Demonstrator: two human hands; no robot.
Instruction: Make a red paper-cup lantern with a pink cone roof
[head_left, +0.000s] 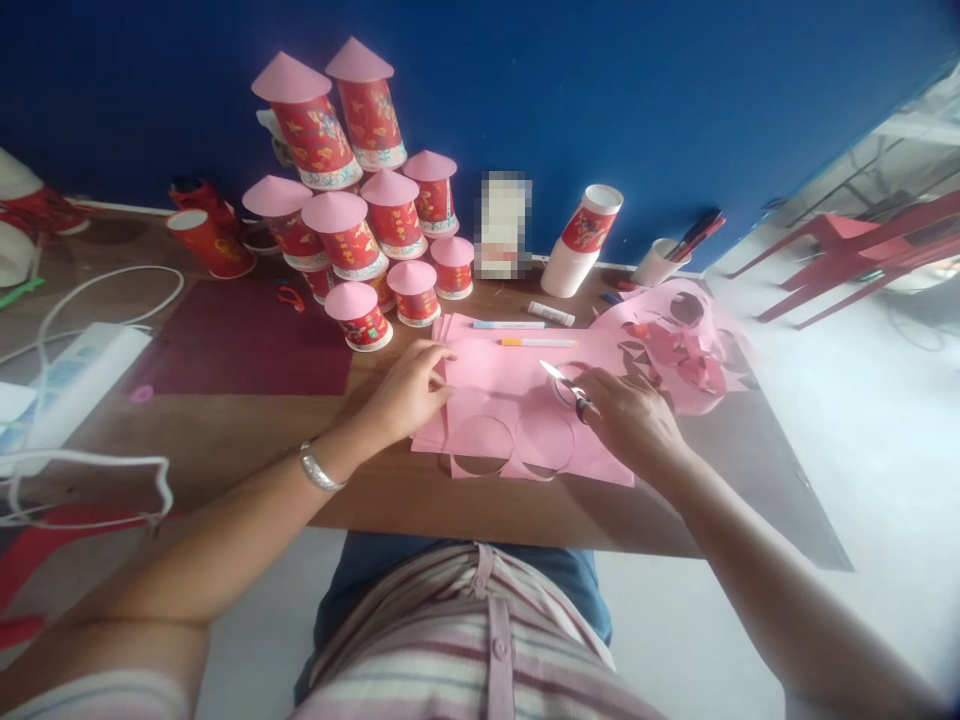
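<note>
My right hand (626, 415) is closed around the handles of a pair of scissors (562, 378), whose blades point up and left over pink paper. The fingers and thumb of my left hand (412, 390) curl at the left edge of the pink paper sheets (517, 385), gripping that edge. Several sheets lie stacked, slightly fanned out. Circle outlines show near the front edge of the paper, with dark gaps along parts of them. On the sheets rest an orange-capped marker (536, 343) and a blue-capped marker (510, 325).
Red paper-cup lanterns (345, 235) with pink cone roofs stand stacked at the back left. Cut pink scraps (686, 345) pile up on the right. A glue stick (551, 314), stacked white cups (571, 265) and a pen cup (660, 262) stand behind. A power strip (82, 390) lies left.
</note>
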